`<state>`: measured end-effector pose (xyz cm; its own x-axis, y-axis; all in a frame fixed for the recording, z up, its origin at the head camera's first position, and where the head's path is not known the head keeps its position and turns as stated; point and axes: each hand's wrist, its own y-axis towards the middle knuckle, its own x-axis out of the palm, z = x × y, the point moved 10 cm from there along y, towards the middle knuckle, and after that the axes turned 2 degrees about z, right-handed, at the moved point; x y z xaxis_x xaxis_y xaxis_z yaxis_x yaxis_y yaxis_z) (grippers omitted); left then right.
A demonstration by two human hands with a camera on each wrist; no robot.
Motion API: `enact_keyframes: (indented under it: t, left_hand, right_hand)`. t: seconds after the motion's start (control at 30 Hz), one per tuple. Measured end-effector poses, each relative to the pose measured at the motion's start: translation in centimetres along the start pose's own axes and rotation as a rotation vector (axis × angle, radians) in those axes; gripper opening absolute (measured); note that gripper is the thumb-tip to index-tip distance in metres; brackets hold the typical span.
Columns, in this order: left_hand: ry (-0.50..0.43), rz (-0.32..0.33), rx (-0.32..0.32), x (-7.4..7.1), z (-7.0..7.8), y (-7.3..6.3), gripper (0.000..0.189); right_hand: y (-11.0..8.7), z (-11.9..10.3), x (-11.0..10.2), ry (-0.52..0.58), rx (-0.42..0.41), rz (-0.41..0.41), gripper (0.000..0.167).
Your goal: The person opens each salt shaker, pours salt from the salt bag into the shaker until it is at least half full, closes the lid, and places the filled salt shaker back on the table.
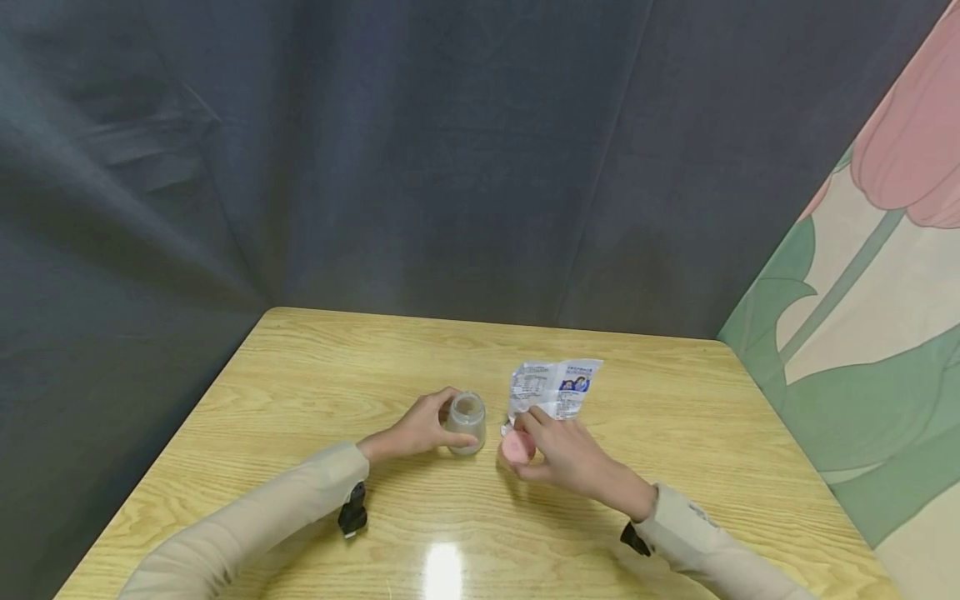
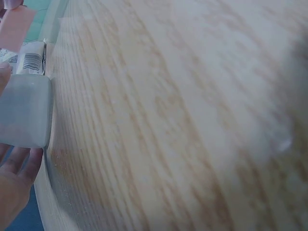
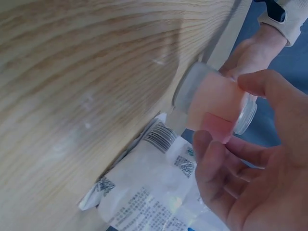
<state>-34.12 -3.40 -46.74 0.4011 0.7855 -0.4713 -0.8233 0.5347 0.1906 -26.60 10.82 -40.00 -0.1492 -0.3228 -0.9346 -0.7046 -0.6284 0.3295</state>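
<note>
One pink piece (image 1: 517,447) was between the bent thumb and fingers of the right hand (image 1: 572,454), and a soft pinch seemed best (it might squash). The left hand (image 1: 420,427), curled partway round one clear jar (image 1: 467,427), did well to keep it upright, with one packet (image 1: 551,387) near on one table (image 1: 360,358).

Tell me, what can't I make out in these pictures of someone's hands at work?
Head view: the fine print on the white, rumpled, plastic-looking packet is too small to read.
Left wrist view: part of the greyish, translucent, rounded jar is cut off by the left edge.
Right wrist view: the left hand has most of its fingers hidden behind the jar and the pale pink, smooth-looking block.
</note>
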Motion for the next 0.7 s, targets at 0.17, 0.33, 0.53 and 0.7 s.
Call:
enact_keyframes:
  t: [0.17,0.33,0.53,0.7]
  left_hand:
    - [0.001,-0.002,-0.006,0.1,-0.1,0.0,0.059]
    - [0.003,0.001,-0.010,0.1,-0.2,0.0,0.059]
    - [-0.003,0.002,-0.007,0.0,0.0,0.0,0.060]
    - [0.003,0.000,-0.014,-0.1,0.0,-0.1,0.060]
  right_hand:
    - [-0.6,0.5,1.0,0.023,0.022,-0.076,0.038]
    - [-1.1,1.2,1.8,0.062,0.063,-0.136,0.041]
    - [-1.3,1.2,2.3,0.089,0.070,-0.169,0.042]
    - [-1.3,1.0,2.9,0.091,0.063,-0.198,0.038]
